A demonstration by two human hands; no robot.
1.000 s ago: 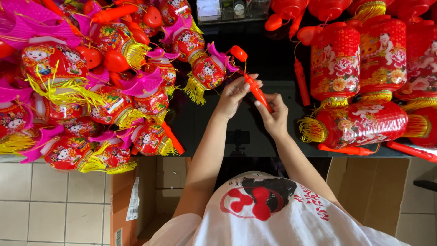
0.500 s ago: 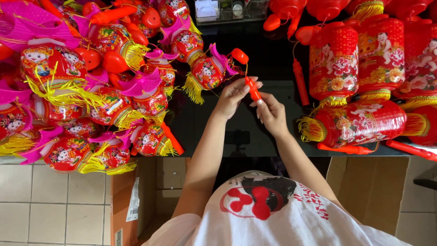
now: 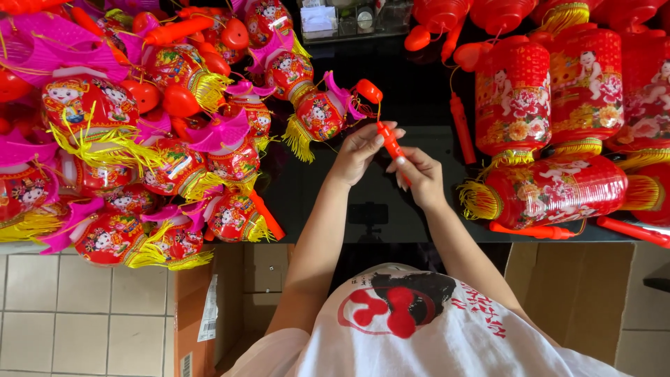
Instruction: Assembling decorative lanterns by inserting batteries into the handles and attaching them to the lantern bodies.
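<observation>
My left hand (image 3: 358, 150) and my right hand (image 3: 417, 174) both grip a thin red plastic handle stick (image 3: 389, 142) over a black glossy table (image 3: 419, 105). A short string runs from the stick's top to a small red lantern (image 3: 319, 112) with pink fins and a yellow tassel, which lies just left of my hands. The left hand pinches the stick's upper part. Lower down, the right hand's fingers close around the same stick, hiding its end.
A heap of small red, pink and yellow lanterns (image 3: 125, 139) covers the table's left side. Larger red cylinder lanterns (image 3: 551, 98) with gold tassels lie at the right. A cardboard box (image 3: 199, 314) stands on the tiled floor (image 3: 77, 307) below the table's edge.
Both hands and the stick have shifted slightly down and left, and the stick is held more upright between them.
</observation>
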